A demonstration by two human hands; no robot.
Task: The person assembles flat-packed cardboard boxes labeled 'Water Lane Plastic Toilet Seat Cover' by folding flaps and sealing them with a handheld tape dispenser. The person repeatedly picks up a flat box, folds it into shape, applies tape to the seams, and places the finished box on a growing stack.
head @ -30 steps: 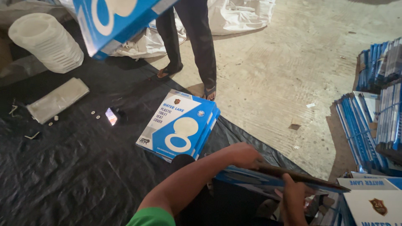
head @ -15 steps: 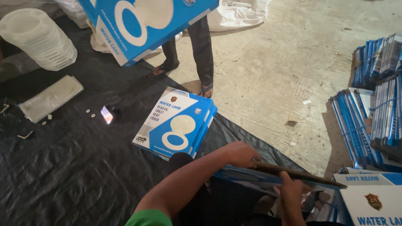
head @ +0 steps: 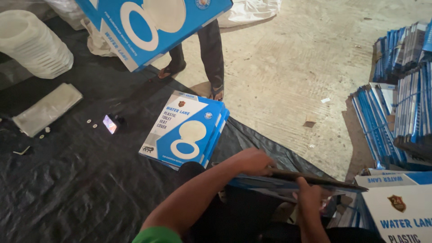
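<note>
Looks to us like a packing floor in a small warehouse or factory. We're on a bare concrete floor (head: 288, 67) with a black plastic sheet (head: 67, 189) spread over it, bundles of flattened blue-and-white cartons (head: 396, 117) stacked on the right, a couple of finished flat boxes (head: 184, 130) lying on the sheet, and a tall stack of white plastic parts (head: 33, 45) in the corner.

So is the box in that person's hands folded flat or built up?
Flat. The blue carton shows as a thin slab, edge-on, between the left hand and right hand.
</note>
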